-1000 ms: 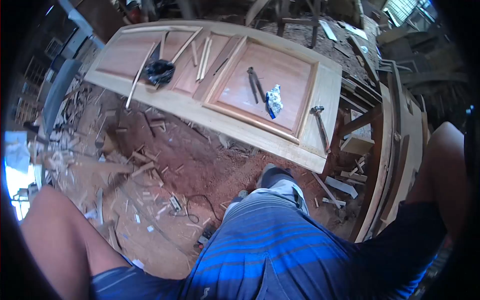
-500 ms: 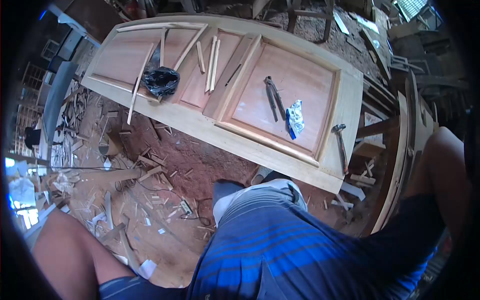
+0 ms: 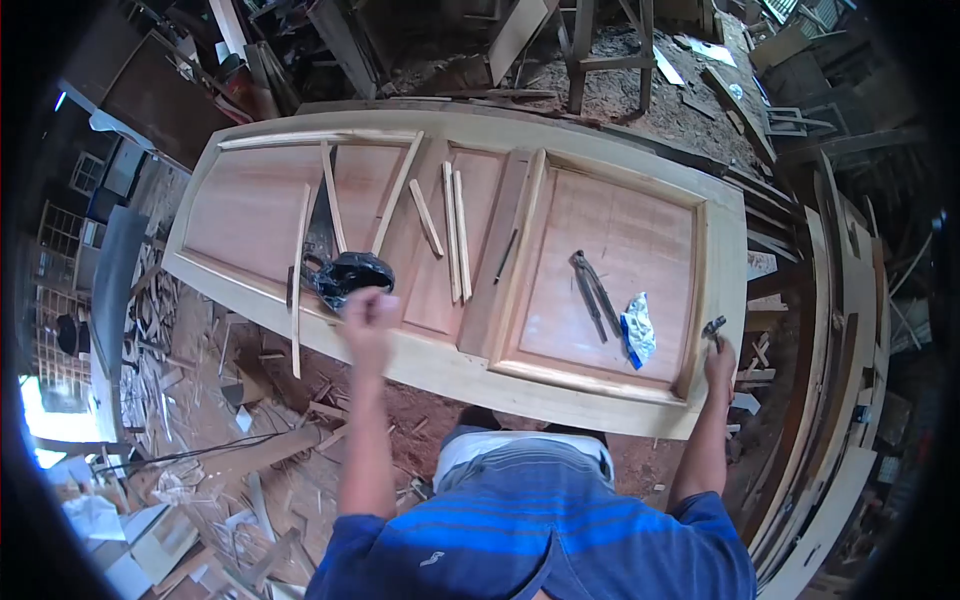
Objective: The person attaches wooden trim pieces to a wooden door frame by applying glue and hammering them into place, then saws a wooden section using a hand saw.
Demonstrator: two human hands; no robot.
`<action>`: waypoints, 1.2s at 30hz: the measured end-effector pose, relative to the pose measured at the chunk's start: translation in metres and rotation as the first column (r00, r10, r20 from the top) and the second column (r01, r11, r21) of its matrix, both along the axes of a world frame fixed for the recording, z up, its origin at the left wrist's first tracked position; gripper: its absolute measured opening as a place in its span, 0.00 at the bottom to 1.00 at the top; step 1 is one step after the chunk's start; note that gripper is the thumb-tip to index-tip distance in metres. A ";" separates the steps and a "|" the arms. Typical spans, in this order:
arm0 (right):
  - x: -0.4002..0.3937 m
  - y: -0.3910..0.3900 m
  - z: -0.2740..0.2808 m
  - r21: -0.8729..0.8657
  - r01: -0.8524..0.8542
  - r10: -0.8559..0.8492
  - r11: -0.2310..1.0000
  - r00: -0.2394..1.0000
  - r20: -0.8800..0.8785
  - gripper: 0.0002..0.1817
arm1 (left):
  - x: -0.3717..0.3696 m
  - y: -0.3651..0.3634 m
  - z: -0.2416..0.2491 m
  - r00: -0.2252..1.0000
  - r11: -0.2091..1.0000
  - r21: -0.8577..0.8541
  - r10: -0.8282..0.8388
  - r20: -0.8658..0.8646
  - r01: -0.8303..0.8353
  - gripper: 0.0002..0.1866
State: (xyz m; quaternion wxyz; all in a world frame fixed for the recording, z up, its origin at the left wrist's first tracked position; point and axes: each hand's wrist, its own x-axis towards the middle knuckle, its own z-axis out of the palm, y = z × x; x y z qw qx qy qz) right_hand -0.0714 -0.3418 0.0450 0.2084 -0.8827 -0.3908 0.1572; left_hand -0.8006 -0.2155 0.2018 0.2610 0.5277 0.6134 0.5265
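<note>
On the right of the panelled wooden door [image 3: 430,370], my right hand [image 3: 719,362] is closed round the handle of a hammer [image 3: 713,326], whose head shows above my fingers. My left hand [image 3: 370,308], smeared by motion, is beside a black plastic bag [image 3: 352,276] on the door's front edge and overlaps its lower rim in this view. Thin wood strips lie around the bag, one strip [image 3: 300,290] jutting past the front edge. A pair of pincers [image 3: 594,296] and a crumpled blue-and-white packet [image 3: 637,332] rest on the right panel.
Two thin strips [image 3: 459,232] and a dark pencil-like stick [image 3: 506,255] lie mid-door. A handsaw-like dark blade [image 3: 322,220] sits under the strips. Offcuts and a cable [image 3: 200,452] litter the floor at left. Long boards [image 3: 815,390] stand to the right.
Both arms have come forward over the door: my right hand has taken hold of the hammer, and my left hand has reached the black bag. The camera view has shifted.
</note>
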 end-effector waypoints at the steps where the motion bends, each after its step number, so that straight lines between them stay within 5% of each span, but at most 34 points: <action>1: -0.019 0.008 0.004 0.061 -0.016 0.013 0.998 0.998 0.054 0.21 | 0.022 0.008 -0.039 0.986 0.983 -0.172 -0.093 -0.141 0.068 0.12; 3: -0.098 0.034 0.019 0.233 -0.141 0.130 0.962 0.990 0.058 0.22 | 0.088 0.023 -0.069 0.929 0.815 -0.527 -0.351 -0.115 0.243 0.17; 4: -0.161 0.059 0.051 0.341 -0.224 0.230 0.913 0.973 0.023 0.22 | 0.115 0.037 -0.064 0.746 0.819 -0.393 -0.556 -0.367 0.418 0.17; 5: -0.245 0.081 0.101 0.396 -0.304 0.317 0.866 0.948 0.033 0.22 | 0.141 0.048 -0.075 0.700 0.822 -0.348 -0.568 -0.434 0.452 0.17; 7: -0.384 0.109 0.141 0.579 -0.363 0.575 0.730 0.784 -0.235 0.24 | 0.191 0.071 -0.096 0.551 0.781 -0.295 -0.606 -0.574 0.550 0.21; 9: -0.493 0.131 0.226 0.519 -0.712 0.858 0.473 0.507 -0.085 0.24 | 0.227 0.097 -0.102 0.356 0.672 -0.286 -0.648 -0.673 0.683 0.24; 10: -0.521 0.131 0.256 0.679 -0.622 0.900 0.391 0.413 -0.139 0.26 | 0.241 0.109 -0.105 0.269 0.602 -0.284 -0.662 -0.699 0.746 0.24; 11: -0.527 0.134 0.251 0.629 -0.646 0.879 0.432 0.457 -0.134 0.26 | 0.248 0.112 -0.105 0.182 0.530 -0.287 -0.666 -0.723 0.798 0.24; 13: -0.531 0.148 0.219 0.527 -0.689 0.844 0.497 0.526 -0.109 0.25 | 0.248 0.112 -0.103 0.210 0.503 -0.210 -0.655 -0.726 0.839 0.22; 15: -0.496 0.164 0.174 0.210 -0.772 0.715 0.599 0.635 0.293 0.22 | 0.241 0.112 -0.115 0.276 0.535 -0.105 -0.583 -0.764 0.838 0.22; 17: -0.450 0.158 0.152 0.169 -0.683 0.633 0.711 0.726 0.270 0.19 | 0.225 0.114 -0.149 0.365 0.606 -0.032 -0.519 -0.773 0.795 0.21; 19: -0.401 0.142 0.118 0.303 -0.459 0.476 0.836 0.879 0.020 0.18 | 0.206 0.130 -0.147 0.449 0.660 -0.078 -0.588 -0.673 0.747 0.20; 20: -0.379 0.124 0.109 0.361 -0.339 0.323 0.869 0.941 0.105 0.18 | 0.194 0.138 -0.141 0.492 0.680 -0.142 -0.644 -0.586 0.720 0.19; 22: -0.316 0.090 0.082 0.212 0.019 0.004 0.977 0.994 -0.108 0.17 | 0.169 0.146 -0.140 0.578 0.718 -0.309 -0.690 -0.436 0.624 0.17; 24: -0.235 0.041 0.022 0.259 0.114 -0.148 0.959 0.982 0.115 0.13 | 0.147 0.142 -0.136 0.634 0.695 -0.446 -0.711 -0.305 0.565 0.17; 26: -0.182 0.009 0.025 0.155 0.303 -0.326 0.940 0.932 0.159 0.12 | 0.129 0.127 -0.127 0.660 0.641 -0.542 -0.725 -0.195 0.544 0.16; 29: -0.148 -0.006 0.028 0.158 0.174 -0.200 0.972 0.965 0.172 0.13 | 0.107 0.083 -0.118 0.671 0.582 -0.648 -0.727 -0.144 0.492 0.19; 33: -0.161 0.027 0.029 0.166 0.053 -0.046 0.985 0.998 -0.044 0.26 | 0.128 0.040 -0.102 0.710 0.552 -0.725 -0.693 -0.123 0.412 0.27; 36: -0.201 0.065 0.042 0.003 -0.058 0.058 0.998 0.997 -0.041 0.35 | 0.150 0.036 -0.126 0.692 0.795 -0.493 -0.576 -0.434 0.353 0.29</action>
